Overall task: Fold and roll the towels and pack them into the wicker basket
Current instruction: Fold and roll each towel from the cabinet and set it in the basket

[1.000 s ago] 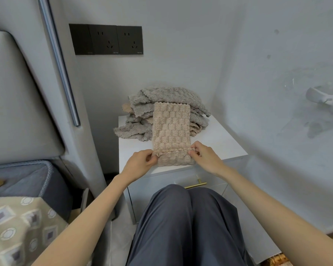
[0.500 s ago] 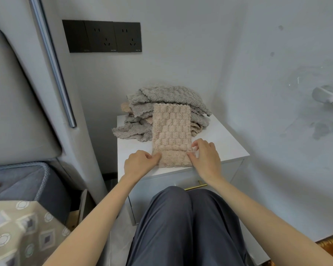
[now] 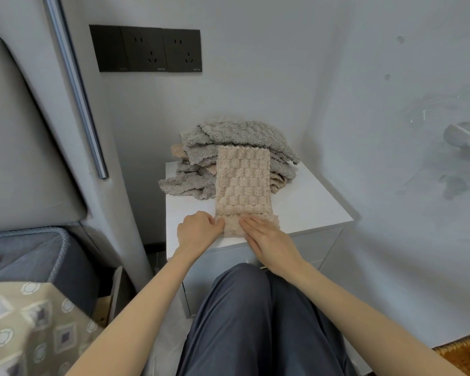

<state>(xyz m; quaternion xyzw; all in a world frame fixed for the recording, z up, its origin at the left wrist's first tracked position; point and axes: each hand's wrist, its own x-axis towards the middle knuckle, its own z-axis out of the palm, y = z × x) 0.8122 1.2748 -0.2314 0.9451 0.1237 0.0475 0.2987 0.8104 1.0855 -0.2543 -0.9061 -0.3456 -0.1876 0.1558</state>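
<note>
The left hand (image 3: 198,229) has its fingers curled onto the left end of a beige towel (image 3: 243,183), holding the rolled part there. The right hand (image 3: 269,240) lies on the same roll with its fingers straight, pressing down on it from the right.

The beige towel has a puffy, squared waffle texture. It is folded into one long narrow strip that runs away from the person on a white nightstand (image 3: 310,202). Its near end is turned up into a short roll at the front edge, and its far end rests on a loose pile of towels (image 3: 236,137), grey with some beige, at the back by the wall.

The nightstand's drawer front is closed. At the lower right corner is a strip of woven wicker (image 3: 467,354); its inside is out of sight.
</note>
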